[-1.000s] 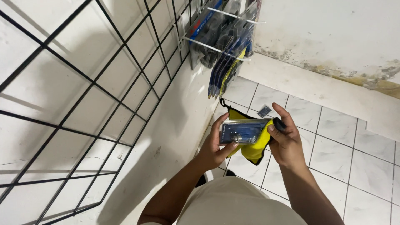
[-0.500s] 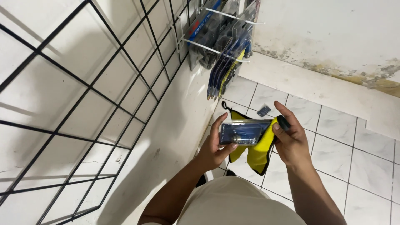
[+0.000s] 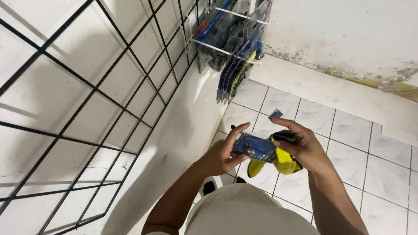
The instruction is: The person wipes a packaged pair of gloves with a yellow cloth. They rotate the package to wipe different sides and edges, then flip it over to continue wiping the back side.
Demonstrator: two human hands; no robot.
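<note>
Here, near the lower middle of the frame, both hands hold a small blue blister pack (image 3: 254,147) above the tiled floor (image 3: 374,156). The left hand (image 3: 222,152) is curled around the pack's left end, thumb up along its upper edge and fingers tucked under it. The right hand (image 3: 302,150) is closed on the pack's right end, and the same grip also takes in a yellow and black bag (image 3: 281,161), which hangs bunched below and just beside the pack, touching it. The pack lies roughly level, tilted a little toward the right, with its printed face up. On the floor beyond the hands, a little above the middle of the frame, lies a small dark card (image 3: 275,114), well apart from the pack. A black wire grid (image 3: 100,87) runs along the white wall across the left and upper left of the frame. At the top middle, white hooks (image 3: 244,16) stick out from the grid, and more blister packs (image 3: 237,65) hang from them in a tight row, some blue, one with yellow showing.
</note>
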